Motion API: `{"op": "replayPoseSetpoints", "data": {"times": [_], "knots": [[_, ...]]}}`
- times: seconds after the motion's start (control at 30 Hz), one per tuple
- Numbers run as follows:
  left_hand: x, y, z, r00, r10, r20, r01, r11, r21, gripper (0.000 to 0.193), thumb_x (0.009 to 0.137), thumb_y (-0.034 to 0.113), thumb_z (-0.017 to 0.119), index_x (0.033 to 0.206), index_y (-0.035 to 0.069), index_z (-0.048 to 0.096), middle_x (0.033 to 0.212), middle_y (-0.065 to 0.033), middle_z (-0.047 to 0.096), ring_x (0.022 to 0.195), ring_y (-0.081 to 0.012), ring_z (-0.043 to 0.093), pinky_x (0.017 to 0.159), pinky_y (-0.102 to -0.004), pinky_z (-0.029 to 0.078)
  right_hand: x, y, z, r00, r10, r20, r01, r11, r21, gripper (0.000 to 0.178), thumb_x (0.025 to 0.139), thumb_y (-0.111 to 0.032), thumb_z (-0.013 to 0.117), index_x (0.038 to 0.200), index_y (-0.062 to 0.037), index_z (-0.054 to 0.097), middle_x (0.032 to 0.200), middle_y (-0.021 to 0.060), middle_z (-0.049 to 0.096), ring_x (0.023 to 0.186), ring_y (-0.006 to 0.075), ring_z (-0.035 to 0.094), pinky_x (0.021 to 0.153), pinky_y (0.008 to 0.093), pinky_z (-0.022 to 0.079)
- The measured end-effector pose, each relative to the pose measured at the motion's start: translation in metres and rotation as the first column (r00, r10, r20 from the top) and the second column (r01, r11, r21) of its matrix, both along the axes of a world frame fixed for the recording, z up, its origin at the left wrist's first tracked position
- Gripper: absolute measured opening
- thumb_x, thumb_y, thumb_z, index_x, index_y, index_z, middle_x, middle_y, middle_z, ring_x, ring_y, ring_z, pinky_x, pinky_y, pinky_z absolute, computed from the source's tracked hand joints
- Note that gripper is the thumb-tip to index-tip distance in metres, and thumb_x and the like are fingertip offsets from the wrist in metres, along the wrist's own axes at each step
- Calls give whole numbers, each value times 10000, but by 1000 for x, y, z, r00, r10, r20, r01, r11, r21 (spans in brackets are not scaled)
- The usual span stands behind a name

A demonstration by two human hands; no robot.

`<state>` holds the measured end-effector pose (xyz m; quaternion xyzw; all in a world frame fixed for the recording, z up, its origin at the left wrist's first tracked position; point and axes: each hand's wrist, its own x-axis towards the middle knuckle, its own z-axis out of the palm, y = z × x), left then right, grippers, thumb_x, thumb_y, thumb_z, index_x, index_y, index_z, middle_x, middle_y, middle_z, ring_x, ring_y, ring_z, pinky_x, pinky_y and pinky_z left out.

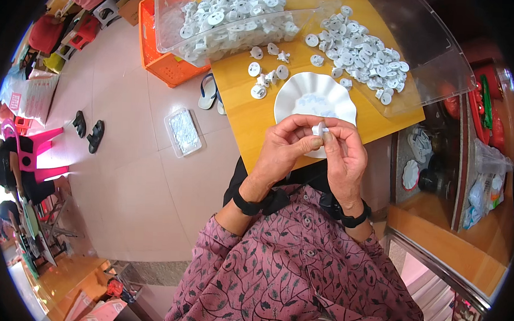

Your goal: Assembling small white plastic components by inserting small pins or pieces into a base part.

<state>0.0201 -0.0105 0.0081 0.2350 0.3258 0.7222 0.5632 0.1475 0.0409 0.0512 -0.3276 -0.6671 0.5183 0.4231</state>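
A small white plastic part (320, 129) with a round disc is pinched between the fingertips of both my hands, over the near rim of a plate. My left hand (279, 153) grips it with thumb and forefinger, and my right hand (345, 156) closes on it from the other side. Beneath them lies the white wavy-edged plate (283, 102), holding small translucent pieces. Left of the plate, several similar white parts (259, 92) sit loose on the yellow tabletop (236, 102). A large heap of these parts (362, 53) spreads beyond the plate to the right.
A clear bin (173, 46) full of white parts stands far left, beside an orange crate (169, 72). Another clear bin (439, 59) lies around the right heap. On the floor are a clear box (182, 132), slippers (207, 93) and dark sandals (96, 136). A person sits near a pink stool (44, 151).
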Motion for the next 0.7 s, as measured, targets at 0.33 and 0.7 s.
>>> {"op": "replayPoseSetpoints", "data": {"times": [0.33,0.7], "knots": [[0,-6,6,999,-22,-26,25,995,97,343,871,-25,697,1198,-26,597,1079,-80,669,971,-132,639,871,-272,543,2,0,2,995,-46,91,31,986,161,60,932,-55,599,942,2,586,1047,126,642,876,181,629,740,302,512],[-6,-14,7,995,19,-102,-5,990,141,302,854,-21,709,1150,-20,649,1104,-54,600,951,-122,610,847,-248,521,-5,-9,13,983,-71,172,19,957,288,39,896,-10,595,913,-7,560,1025,139,638,884,258,637,758,337,513]]}}
